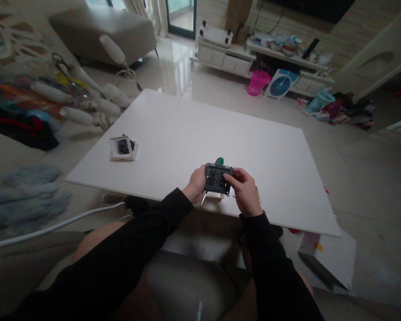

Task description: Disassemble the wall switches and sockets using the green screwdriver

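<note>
Over the table's near edge, my left hand point(196, 182) grips the left side of a black square panel point(217, 178), its moulded slotted face turned up, like the back of a wall socket. On the right, my right hand point(245, 189) is closed on the panel's edge, one finger or thumb resting on its slotted face. Behind the panel shows a green screwdriver handle point(219, 160); a thin metal shaft point(203, 198) sticks out below. Whether my left hand also holds the screwdriver, I cannot tell. Something pale point(214, 196), partly hidden, sits beneath the panel.
A white frame with black parts point(123, 148) lies at the table's left. The white table point(203, 125) spans the middle. Beyond it are a pink basket point(258, 83), a blue fan point(282, 84) and a low cabinet point(217, 58). A white box point(334, 254) stands on the floor at right.
</note>
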The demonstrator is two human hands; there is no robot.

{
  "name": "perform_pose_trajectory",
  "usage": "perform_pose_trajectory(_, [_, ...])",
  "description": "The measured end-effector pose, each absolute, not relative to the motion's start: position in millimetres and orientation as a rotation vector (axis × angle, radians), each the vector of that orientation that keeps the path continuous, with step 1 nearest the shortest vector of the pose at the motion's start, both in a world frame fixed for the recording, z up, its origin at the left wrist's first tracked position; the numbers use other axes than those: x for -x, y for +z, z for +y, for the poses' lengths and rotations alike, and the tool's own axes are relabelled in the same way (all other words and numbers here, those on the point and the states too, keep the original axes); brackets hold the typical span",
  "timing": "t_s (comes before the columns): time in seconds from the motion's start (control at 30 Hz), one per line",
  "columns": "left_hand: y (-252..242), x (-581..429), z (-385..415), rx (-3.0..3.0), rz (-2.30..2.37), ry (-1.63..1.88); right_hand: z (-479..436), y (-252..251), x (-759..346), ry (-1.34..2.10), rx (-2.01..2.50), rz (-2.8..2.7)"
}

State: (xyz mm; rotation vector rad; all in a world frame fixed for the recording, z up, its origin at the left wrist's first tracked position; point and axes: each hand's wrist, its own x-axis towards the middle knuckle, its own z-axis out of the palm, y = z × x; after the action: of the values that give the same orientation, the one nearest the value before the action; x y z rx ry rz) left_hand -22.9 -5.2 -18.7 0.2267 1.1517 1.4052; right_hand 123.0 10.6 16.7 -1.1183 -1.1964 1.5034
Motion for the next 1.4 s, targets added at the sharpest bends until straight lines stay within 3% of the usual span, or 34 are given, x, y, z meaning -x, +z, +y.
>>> perform_pose_trajectory(0.47, [13,18,-9,-0.102,1.100,1.293,14,7,-123,1.302,1.146,-1.063])
perform_pose_trajectory(0.73, [16,20,-14,-0.306,0.983,1.356,14,10,-119,1.407,1.060,-0.710])
perform_pose_trajectory(1.4, [13,19,-13,-0.574,1.049,1.389,4,24,-113,1.435,0.956,-0.765])
